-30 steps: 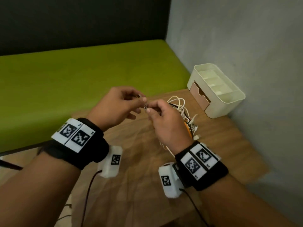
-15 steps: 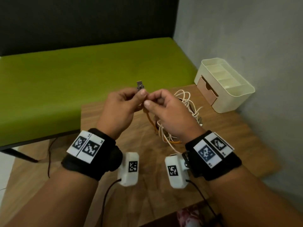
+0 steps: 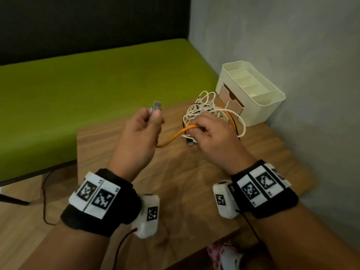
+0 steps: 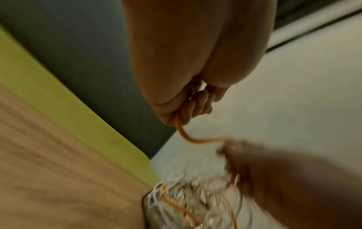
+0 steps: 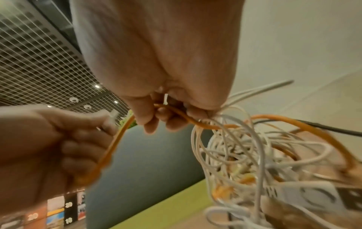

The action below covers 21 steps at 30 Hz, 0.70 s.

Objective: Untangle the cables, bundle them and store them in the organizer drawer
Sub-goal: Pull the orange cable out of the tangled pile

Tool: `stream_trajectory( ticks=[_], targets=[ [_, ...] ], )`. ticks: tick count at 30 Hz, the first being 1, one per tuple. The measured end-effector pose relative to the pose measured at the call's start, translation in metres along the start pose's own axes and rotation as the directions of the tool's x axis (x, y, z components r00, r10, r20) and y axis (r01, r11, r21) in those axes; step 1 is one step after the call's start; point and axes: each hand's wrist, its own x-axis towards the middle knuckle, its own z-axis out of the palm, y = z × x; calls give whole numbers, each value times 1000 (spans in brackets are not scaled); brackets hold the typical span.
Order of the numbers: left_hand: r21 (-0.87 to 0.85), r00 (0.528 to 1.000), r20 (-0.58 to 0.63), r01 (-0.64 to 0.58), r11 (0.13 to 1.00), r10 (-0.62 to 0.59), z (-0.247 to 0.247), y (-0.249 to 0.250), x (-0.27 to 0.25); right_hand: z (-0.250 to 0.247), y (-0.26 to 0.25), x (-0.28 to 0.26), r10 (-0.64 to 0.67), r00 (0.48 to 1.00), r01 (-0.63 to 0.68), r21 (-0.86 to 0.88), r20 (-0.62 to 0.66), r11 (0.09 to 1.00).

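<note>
Wooden table (image 3: 120, 145) against a grey wall: freeing the orange cable (image 3: 171, 138).
Left hand (image 3: 139, 137) pinches its plug, right hand (image 3: 211, 133) grips the cable; best feed slack gently from the white tangle (image 3: 206, 106).

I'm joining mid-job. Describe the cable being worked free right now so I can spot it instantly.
Start at the cream organizer by the grey wall; a cable tangle lies before it on the wooden table. The orange cable runs from it through the right hand to the left hand. It is the only orange one among white and black.

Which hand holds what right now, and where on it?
Left hand pinches the orange cable at its plug end; right hand grips it where it enters the tangle.
</note>
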Motion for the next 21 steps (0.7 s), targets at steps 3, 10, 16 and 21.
stream_trajectory(
  ticks=[3, 10, 16, 21],
  targets=[
    [214, 993, 118, -17, 977, -9, 7, -15, -8, 6, -19, 5, -89, 991, 93, 31, -104, 995],
    [228, 975, 222, -50, 972, -2, 1, -2, -11, 7, -15, 1, -85, 996, 86, 30, -30, 996],
    [-30, 973, 206, -97, 995, 101, -1, 38, -21, -3, 10, -10, 119, 972, -99, -101, 205, 990],
    [-189, 991, 82, -85, 978, 102, -36, 47, -21, -18, 23, -18, 286, 942, -249, -206, 175, 946]
  ],
)
